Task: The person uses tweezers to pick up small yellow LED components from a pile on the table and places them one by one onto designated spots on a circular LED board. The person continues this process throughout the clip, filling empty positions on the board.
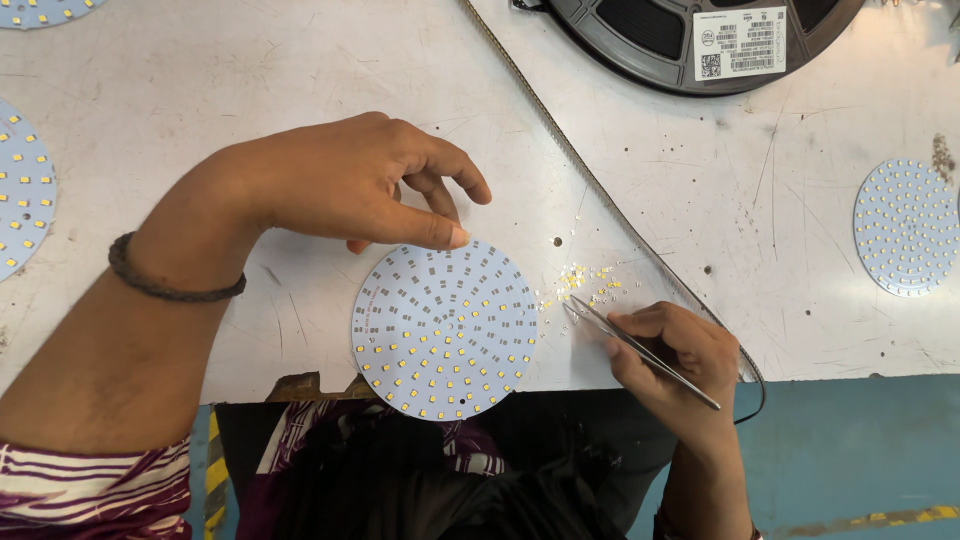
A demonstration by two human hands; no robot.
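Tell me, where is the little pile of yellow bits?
The yellow bits lie on the white table, just right of the round board, at the tweezers' tips in the right hand.

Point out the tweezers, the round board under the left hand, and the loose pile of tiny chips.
tweezers (640,348), head view, mid-shaft
round board (445,330), head view, centre of its face
loose chips (585,282), head view, middle of the pile
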